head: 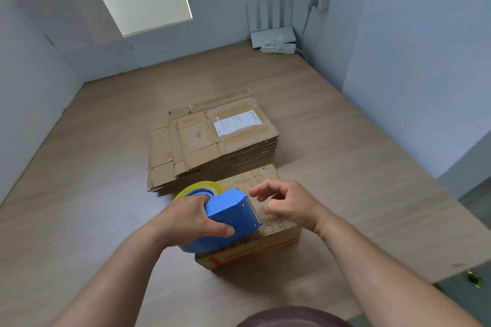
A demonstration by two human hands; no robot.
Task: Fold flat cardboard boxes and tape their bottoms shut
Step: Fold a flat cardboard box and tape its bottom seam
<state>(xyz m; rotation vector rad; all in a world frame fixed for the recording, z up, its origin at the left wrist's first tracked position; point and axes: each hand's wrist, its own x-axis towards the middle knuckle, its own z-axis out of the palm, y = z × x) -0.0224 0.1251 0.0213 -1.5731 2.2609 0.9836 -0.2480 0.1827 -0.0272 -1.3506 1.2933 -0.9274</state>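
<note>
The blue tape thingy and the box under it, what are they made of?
The tape dispenser looks like hard plastic: solid blue, smooth, with a slight sheen and moulded edges. The box looks like brown cardboard: matte, with creased folds and red printing. The tape roll seems to be thin glossy plastic film, yellowish and see-through at the rim.

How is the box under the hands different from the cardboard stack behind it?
The box is folded up into shape; the cardboard stack lies flat. The box bears red drawings; the stack's top sheet bears a white label. Both are brown cardboard on the wooden surface.
</note>
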